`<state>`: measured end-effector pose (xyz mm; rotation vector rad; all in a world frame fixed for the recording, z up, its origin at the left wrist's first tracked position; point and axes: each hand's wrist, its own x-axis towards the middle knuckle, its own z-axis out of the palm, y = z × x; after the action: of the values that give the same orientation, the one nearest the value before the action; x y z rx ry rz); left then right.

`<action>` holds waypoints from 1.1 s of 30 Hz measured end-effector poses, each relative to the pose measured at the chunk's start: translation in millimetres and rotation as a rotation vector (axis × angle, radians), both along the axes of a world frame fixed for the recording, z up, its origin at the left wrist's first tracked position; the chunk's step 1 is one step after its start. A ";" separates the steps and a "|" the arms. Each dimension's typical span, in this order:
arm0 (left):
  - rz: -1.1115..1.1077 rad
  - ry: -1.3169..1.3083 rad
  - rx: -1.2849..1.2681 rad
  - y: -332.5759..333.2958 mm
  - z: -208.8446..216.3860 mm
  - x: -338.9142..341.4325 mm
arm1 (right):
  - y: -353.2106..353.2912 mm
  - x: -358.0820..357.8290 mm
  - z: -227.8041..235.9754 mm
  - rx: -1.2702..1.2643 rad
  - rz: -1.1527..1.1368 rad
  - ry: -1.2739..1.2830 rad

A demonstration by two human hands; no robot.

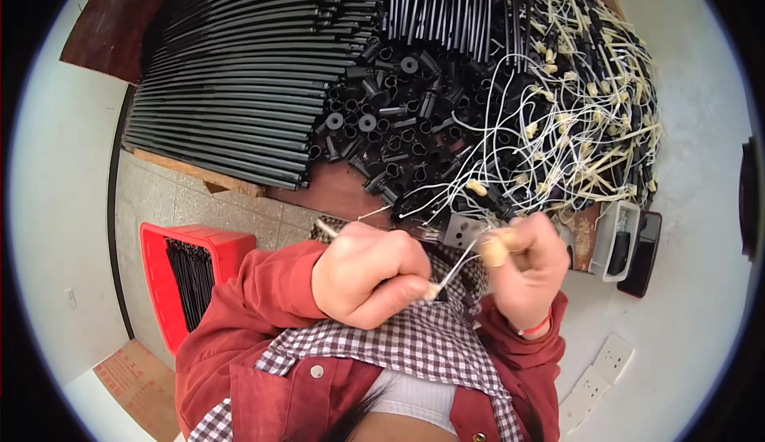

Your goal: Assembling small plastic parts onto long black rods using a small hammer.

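My left hand [370, 275] is closed, thumb pressed against the curled fingers, on a thin white cord [456, 270]. A pale stick-like end [326, 228] pokes out behind its knuckles; how it joins the cord is hidden. To the right, my right hand [530, 271] is also closed and pinches the cord's other part. Its fingers are slightly blurred, with a yellowish piece [496, 249] at the tips that I cannot make out. The cord stretches slanting between both hands, above my checked apron [398, 338]. Just beyond is a small grey metal block [464, 231] with holes.
Long black rods [231, 91] lie stacked at the left of the table [339, 189]. Black plastic clips [390, 131] are heaped in the middle, white cords with yellowish ends [574, 115] at right. A red bin [233, 247] stands left; a dark phone [642, 255] lies right.
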<state>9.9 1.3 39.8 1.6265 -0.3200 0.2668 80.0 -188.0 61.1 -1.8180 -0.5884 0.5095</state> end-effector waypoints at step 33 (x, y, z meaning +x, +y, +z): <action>0.452 -0.389 1.058 210.4 1.5 120.1 | -56.9 5.8 3.9 0.470 -0.732 -0.462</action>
<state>130.0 211.7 41.3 2.6957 -0.4171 0.8677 85.7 -244.9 65.0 -1.5452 -0.2683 -0.5167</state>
